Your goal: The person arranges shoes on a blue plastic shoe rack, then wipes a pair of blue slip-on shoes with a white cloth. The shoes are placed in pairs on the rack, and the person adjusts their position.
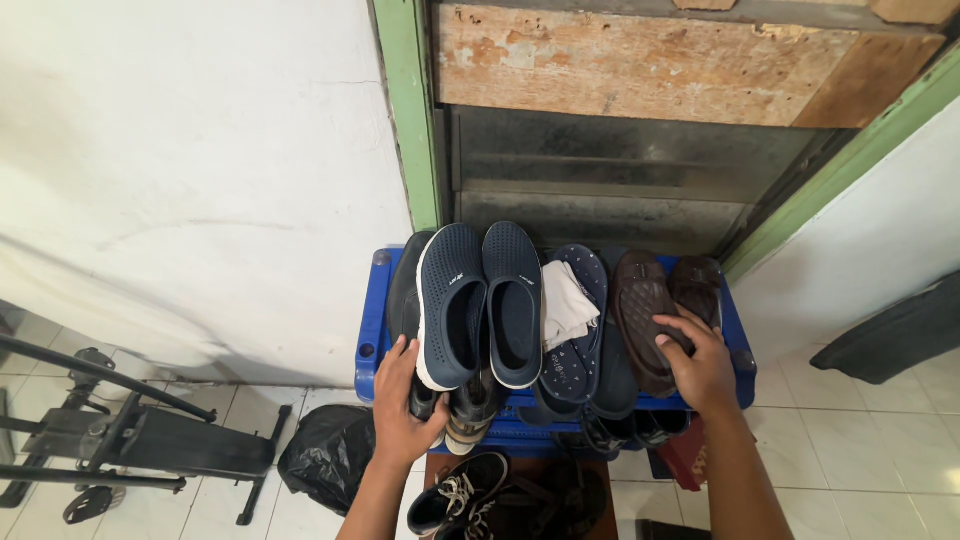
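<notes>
1. The left hand [400, 410] is closing around a black shoe [408, 300] at the blue rack [372, 320]'s front-left edge; tugging it could be toppling the navy slip-ons [480, 300] leaning beside it
2. The right hand [700, 368] is resting flat and unclenched on the brown loafers [650, 310], gripping nothing; pushing could be sliding them off the back

No packages, labels, signs or screens are in view.

A black plastic bag [328, 452] lies on the tiled floor [880, 440] beside a black exercise machine [120, 435]. Behind stand a white wall [190, 150] and a green-framed wooden door [640, 110].
</notes>
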